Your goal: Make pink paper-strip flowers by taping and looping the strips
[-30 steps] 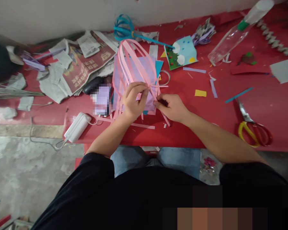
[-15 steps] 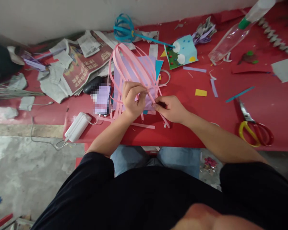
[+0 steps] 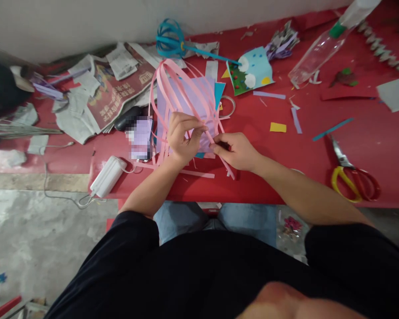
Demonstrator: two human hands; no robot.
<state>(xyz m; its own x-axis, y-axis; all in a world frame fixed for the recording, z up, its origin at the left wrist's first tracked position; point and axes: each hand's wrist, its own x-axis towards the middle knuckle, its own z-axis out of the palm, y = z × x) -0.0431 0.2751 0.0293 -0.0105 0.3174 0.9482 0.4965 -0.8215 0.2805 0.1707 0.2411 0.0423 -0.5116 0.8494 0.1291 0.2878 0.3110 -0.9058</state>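
Note:
Several long pink paper strips (image 3: 177, 77) arch in loops over a stack of lilac paper sheets (image 3: 199, 91). They gather near the sheets' right side. With thumb and fingers, my left hand (image 3: 184, 135) pinches a pink strip just below the gathering point. Lower down, my right hand (image 3: 234, 148) grips the same strip, whose free end (image 3: 231, 172) slants out toward the table's front edge. A loose pink strip (image 3: 197, 174) lies on the table nearer to me. To the right of the sheets is a roll of clear tape (image 3: 231, 105).
Scissors (image 3: 347, 177) with red and yellow handles lie at the right, near a clear plastic bottle (image 3: 319, 55). Behind stand a blue strip ball (image 3: 170, 40) and a painted card (image 3: 252, 73). Newspaper (image 3: 119, 84), a phone (image 3: 141, 138) and a white power bank (image 3: 108, 176) are on the left.
Both hands keep their pinch on the pink strip. My left hand has shifted very slightly left; otherwise the scene is almost the same.

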